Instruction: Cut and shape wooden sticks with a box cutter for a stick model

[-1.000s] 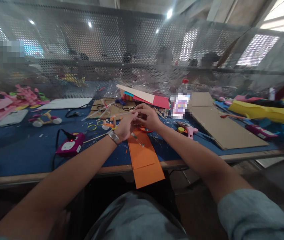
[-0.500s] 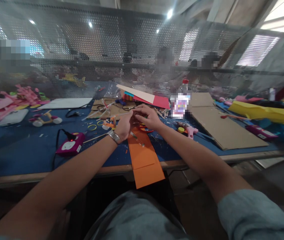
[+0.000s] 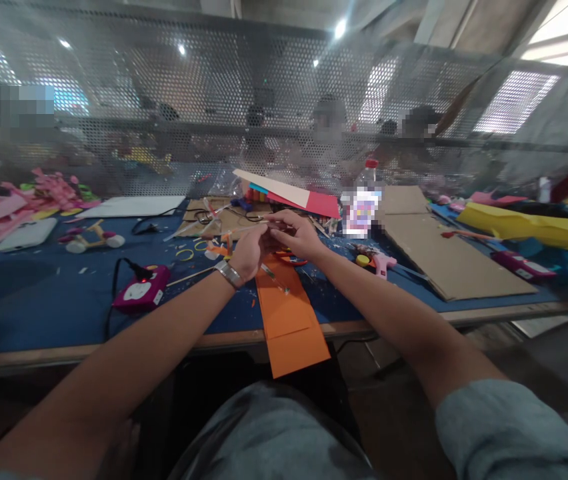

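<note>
Over the far end of the orange paper strip (image 3: 289, 307), my left hand (image 3: 249, 253) and my right hand (image 3: 297, 235) meet with fingertips close together. The fingers of both are bent into a pinch; whatever sits between them is hidden or too small to name. A thin clear stick (image 3: 275, 279) lies on the orange paper just below my hands. Red-handled scissors (image 3: 291, 258) show partly beneath my right hand. To the left of my left hand is a small piece with orange paper and white round parts (image 3: 219, 249).
A purple power socket (image 3: 143, 288) with a black plug sits at left, near a small wheeled model (image 3: 91, 238). To the right lie a pink glue gun (image 3: 383, 263) and a cardboard sheet (image 3: 454, 260). A red-capped bottle (image 3: 370, 175) stands behind. Perforated metal mesh (image 3: 204, 100) closes the back.
My right hand's fingers have shifted slightly against the left hand's fingertips. Both arms and the things on the table stay in place.
</note>
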Tool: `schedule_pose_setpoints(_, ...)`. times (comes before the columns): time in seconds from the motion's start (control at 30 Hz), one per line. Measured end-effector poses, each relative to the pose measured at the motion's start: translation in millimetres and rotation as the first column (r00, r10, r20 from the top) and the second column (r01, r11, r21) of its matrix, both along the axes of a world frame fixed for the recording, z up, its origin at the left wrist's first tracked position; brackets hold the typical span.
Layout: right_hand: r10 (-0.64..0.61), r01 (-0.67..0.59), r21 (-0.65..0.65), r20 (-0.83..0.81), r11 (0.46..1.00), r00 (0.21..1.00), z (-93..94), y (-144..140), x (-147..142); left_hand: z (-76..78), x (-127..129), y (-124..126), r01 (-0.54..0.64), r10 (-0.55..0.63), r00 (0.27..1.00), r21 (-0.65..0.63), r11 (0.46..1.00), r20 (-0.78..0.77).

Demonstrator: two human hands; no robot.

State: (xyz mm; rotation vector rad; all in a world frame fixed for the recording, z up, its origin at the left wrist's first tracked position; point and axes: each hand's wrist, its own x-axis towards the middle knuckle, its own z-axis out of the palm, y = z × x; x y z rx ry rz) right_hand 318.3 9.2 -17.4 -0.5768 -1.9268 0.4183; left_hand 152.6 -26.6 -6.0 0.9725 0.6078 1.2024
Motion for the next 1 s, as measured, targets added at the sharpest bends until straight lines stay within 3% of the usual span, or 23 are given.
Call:
schedule_pose_setpoints(0.63,-0.029,0.03,-0.045,0.016,0.999,0.999,0.4,0.8,-1.9,-3.7,-1.0,0.8,-0.01,0.012,0.999,0.033,0.999,-0.042)
schedule_pose_setpoints(1.0,0.029,-0.029,-0.004,0.034,1.0,0.999,-1.8,1.2,1.0,0.5,-3.0,3.9,0.012,-0.012,1.0,-0.007,1.0,0.008)
